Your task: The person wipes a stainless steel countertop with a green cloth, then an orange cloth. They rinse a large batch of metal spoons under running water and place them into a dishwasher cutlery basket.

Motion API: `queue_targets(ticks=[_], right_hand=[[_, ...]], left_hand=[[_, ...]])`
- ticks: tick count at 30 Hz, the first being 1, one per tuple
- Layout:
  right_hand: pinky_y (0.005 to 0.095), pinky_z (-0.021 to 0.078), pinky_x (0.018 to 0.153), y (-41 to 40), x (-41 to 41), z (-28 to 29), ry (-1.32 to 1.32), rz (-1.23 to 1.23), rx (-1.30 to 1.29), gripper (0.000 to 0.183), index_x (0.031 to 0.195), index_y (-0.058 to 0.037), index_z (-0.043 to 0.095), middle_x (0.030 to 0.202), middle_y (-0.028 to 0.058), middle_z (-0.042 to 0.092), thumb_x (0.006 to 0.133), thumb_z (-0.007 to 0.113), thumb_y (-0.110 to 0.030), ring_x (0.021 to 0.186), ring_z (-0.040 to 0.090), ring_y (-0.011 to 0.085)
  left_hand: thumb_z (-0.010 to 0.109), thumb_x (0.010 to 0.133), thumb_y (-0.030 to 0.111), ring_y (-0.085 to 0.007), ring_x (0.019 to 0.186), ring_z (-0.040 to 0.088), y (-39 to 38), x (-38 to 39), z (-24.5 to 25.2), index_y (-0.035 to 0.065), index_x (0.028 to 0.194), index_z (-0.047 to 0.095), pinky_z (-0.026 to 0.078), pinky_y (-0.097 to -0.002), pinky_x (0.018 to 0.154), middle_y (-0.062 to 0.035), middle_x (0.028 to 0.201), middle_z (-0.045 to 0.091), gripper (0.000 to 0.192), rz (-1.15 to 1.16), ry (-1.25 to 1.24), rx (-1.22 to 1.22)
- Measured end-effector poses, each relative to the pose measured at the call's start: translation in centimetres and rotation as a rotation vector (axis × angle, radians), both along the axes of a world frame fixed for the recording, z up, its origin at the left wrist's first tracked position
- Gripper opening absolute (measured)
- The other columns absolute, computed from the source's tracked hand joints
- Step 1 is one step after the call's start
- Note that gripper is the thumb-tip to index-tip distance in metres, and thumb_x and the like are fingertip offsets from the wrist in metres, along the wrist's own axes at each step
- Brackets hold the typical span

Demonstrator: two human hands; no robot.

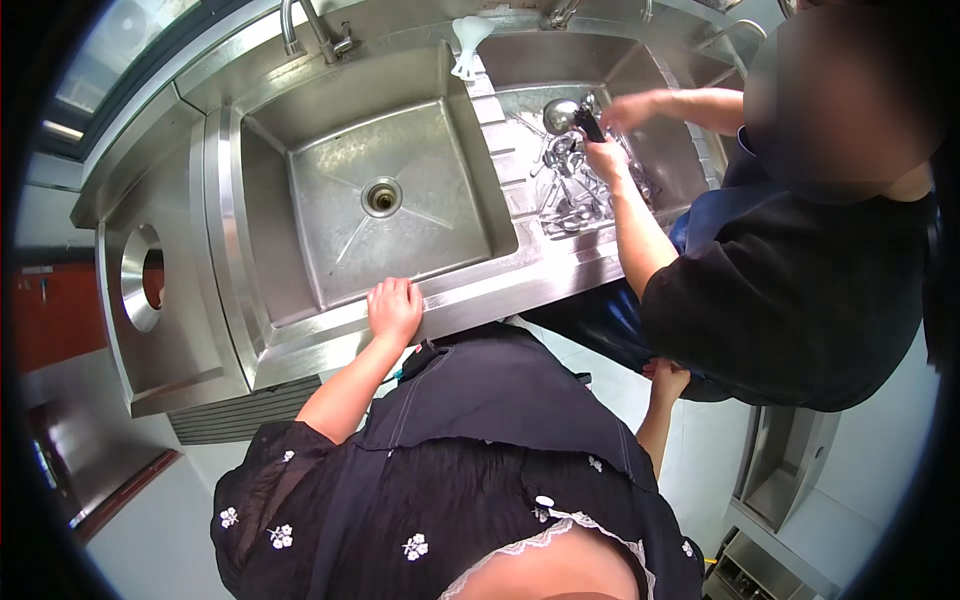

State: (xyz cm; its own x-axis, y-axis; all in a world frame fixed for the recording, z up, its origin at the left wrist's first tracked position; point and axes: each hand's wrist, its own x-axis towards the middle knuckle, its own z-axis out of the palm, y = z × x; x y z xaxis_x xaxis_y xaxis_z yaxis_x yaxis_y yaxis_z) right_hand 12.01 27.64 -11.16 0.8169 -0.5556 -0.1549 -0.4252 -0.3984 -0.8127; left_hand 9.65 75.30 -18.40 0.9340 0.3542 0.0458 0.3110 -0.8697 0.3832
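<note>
My left hand grips the front rim of a stainless steel sink, its fingers bent over the edge. The left basin holds nothing but its drain strainer. On the right, my right hand has its fingers curled against the dark clothing at a co-worker's waist; whether it pinches the cloth is hidden. In the right basin lies a pile of metal cutlery in shallow water. Above it, the co-worker's hand holds a ladle and a black-handled utensil.
The co-worker stands close on my right, bent over the right basin. A faucet rises behind the left basin. A pale plastic utensil stands on the ribbed divider. At left, the steel counter has a round hole.
</note>
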Motion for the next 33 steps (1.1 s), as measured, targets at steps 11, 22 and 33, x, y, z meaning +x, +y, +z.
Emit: queue_targets(ticks=[11, 22, 33], right_hand=[[0.0314, 0.0495, 0.053, 10.2, -3.5, 0.6, 0.215, 0.475, 0.141, 0.016, 0.085, -0.0002, 0.063, 0.068, 0.0134, 0.062, 0.082, 0.054, -0.013, 0.056, 0.061, 0.0201], [0.0404, 0.0503, 0.068, 9.0, -3.6, -1.6, 0.262, 0.485, -0.06, 0.021, 0.076, -0.0141, 0.068, 0.075, 0.0101, 0.066, 0.077, 0.057, -0.032, 0.074, 0.064, 0.0289], [0.0432, 0.0491, 0.07, 7.0, -10.7, -3.3, 0.494, 0.704, -0.32, 0.027, 0.09, -0.0105, 0.065, 0.081, 0.0153, 0.065, 0.08, 0.05, -0.03, 0.078, 0.062, 0.0343]], left_hand=[[0.052, 0.082, 0.026, -0.0276, 0.085, 0.054, 0.6, -0.2, 0.1, 0.0071, 0.083, 0.061, 0.038, -0.0415, 0.082, -0.0101, 0.084, 0.058, 0.021, -0.02, 0.0, -0.067], [0.053, 0.08, 0.026, -0.0302, 0.087, 0.053, 0.4, -0.6, -1.5, 0.0059, 0.08, 0.062, 0.037, -0.0432, 0.083, -0.0124, 0.084, 0.057, 0.022, -0.012, -0.045, -0.033], [0.047, 0.086, 0.028, -0.0306, 0.083, 0.056, 1.3, -1.3, -2.0, 0.006, 0.077, 0.063, 0.04, -0.0431, 0.08, -0.0133, 0.08, 0.06, 0.029, -0.049, -0.073, 0.086]])
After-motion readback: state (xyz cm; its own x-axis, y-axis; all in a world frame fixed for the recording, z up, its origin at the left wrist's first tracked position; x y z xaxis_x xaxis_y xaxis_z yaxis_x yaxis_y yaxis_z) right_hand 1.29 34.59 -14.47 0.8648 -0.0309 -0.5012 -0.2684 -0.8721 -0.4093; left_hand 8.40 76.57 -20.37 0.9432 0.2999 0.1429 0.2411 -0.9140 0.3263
